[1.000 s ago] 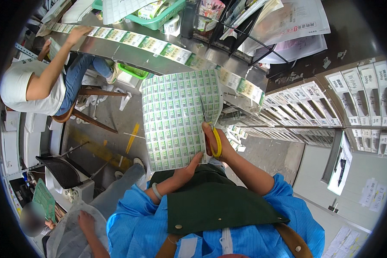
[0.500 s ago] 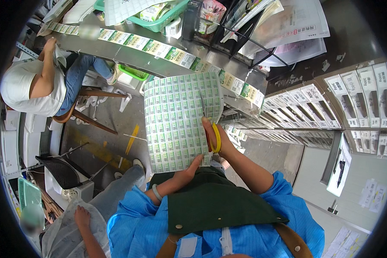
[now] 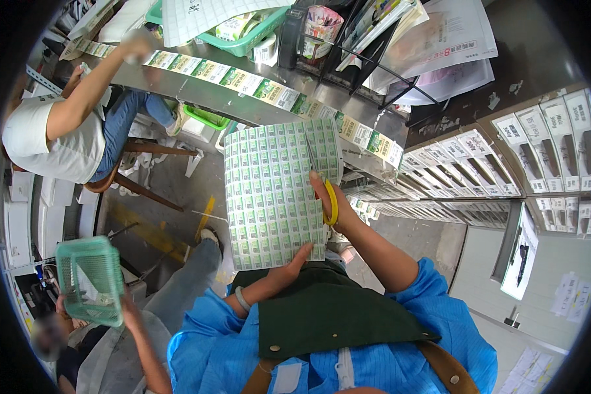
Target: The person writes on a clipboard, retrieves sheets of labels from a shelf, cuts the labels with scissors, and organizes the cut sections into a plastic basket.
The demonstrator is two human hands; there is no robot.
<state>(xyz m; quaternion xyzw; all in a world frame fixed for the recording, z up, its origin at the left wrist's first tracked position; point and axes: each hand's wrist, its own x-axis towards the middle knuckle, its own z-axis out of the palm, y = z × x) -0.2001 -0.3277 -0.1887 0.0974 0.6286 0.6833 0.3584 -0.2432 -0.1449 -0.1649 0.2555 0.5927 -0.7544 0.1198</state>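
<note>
head view: looking down past a blue shirt and dark green apron at both hands, raised in front of a steel counter
left hand [image 3: 295, 257]: fingers pinch the lower edge of the label sheet, gripping it
right hand [image 3: 328, 205]: closed through the yellow handles of the scissors [image 3: 323, 187], blades up into the sheet's right side
label sheet [image 3: 272, 194]: large sheet of small green and white labels, held upright between the hands, top right corner curling
steel counter [image 3: 243, 102]: strip of green labels along its front edge, green basket [image 3: 249, 36] on top
others: seated person in white top [image 3: 59, 141] at left reaches to the counter; another person's hand lifts a green mesh basket [image 3: 90, 279] at lower left
</note>
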